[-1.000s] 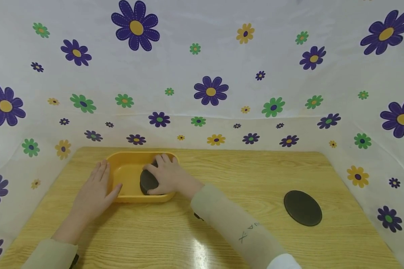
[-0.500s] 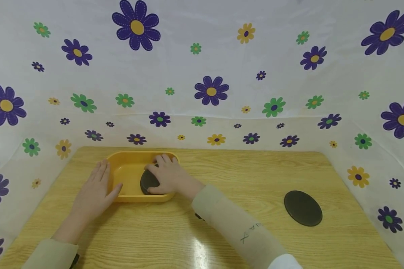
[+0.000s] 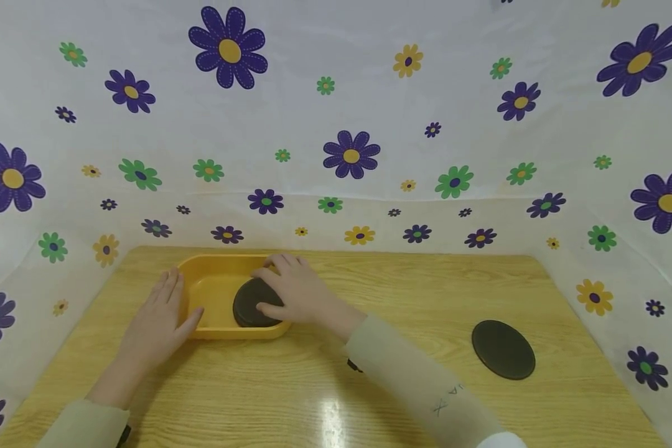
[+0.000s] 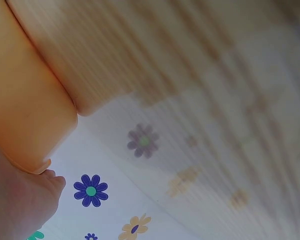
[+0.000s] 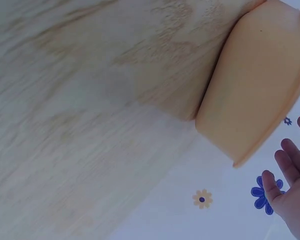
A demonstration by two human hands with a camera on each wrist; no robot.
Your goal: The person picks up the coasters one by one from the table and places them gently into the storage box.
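Note:
A yellow tray [image 3: 229, 333] stands at the table's back left. In its right end lies a dark round disc like a coaster [image 3: 249, 303], apparently stacked on another. My left hand [image 3: 154, 320] rests against the tray's left end, fingers straight and thumb over the near rim. Hovering over the tray's right end, my right hand [image 3: 302, 292] has spread, loosely bent fingers and covers part of the disc. In the right wrist view the fingers [image 5: 290, 167] are apart from the tray wall [image 5: 255, 80]. The left wrist view has the tray's outer wall [image 4: 25, 90] beside the hand.
Another dark round coaster [image 3: 504, 350] lies flat on the right side of the wooden table [image 3: 392, 298]. A white curtain [image 3: 291, 112] with printed flowers encloses the back and both sides.
My right hand has let go of the dark disc and moved up and right; more of the disc shows in the tray. The left hand has stayed in place.

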